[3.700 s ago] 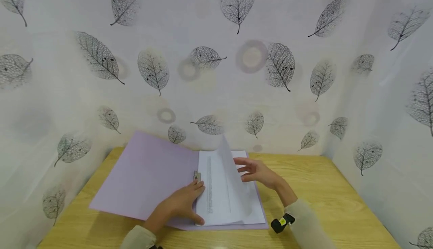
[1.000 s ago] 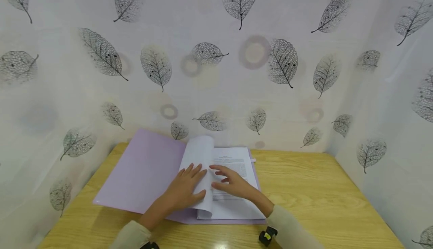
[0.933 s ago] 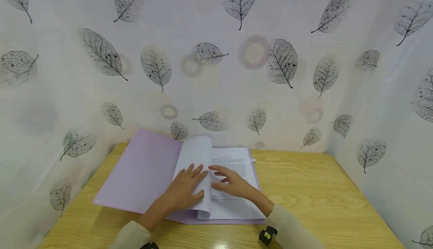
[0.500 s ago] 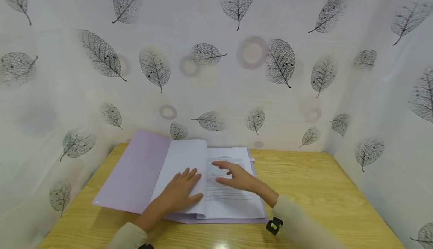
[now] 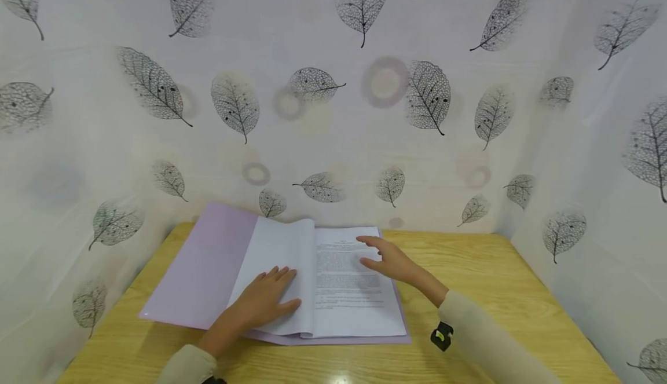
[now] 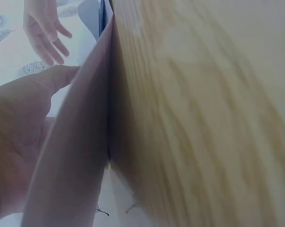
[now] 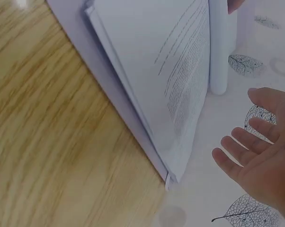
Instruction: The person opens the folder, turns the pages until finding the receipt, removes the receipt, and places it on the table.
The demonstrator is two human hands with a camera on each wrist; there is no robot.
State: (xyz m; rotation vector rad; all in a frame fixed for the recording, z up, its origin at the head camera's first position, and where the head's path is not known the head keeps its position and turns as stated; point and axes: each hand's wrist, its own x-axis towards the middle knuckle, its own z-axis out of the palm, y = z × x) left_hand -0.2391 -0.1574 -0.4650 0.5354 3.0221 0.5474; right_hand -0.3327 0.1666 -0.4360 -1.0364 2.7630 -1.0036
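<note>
A lilac folder [image 5: 203, 268] lies spread on the table with a stack of white paper inside. Several turned sheets [image 5: 276, 239] curl over to the left, their blank side up. My left hand [image 5: 263, 300] rests flat on those sheets, fingers spread. On the right side a printed page [image 5: 349, 291] faces up. Above its upper right edge hovers my right hand [image 5: 391, 262], fingers loosely bent and holding nothing. In the right wrist view the right hand [image 7: 261, 146] shows its palm, apart from the paper. The metal clip at the spine is hidden under the turned sheets.
The wooden table [image 5: 469, 291] stretches to the right of the folder. Behind it hangs a pale curtain [image 5: 333, 129] with a leaf print, which also closes off both sides. The folder's left cover slants up off the table.
The sheets have been turned from right to left, uncovering the printed page. Over the last second the left hand slid left, flattening them, and the right hand drew away to the right.
</note>
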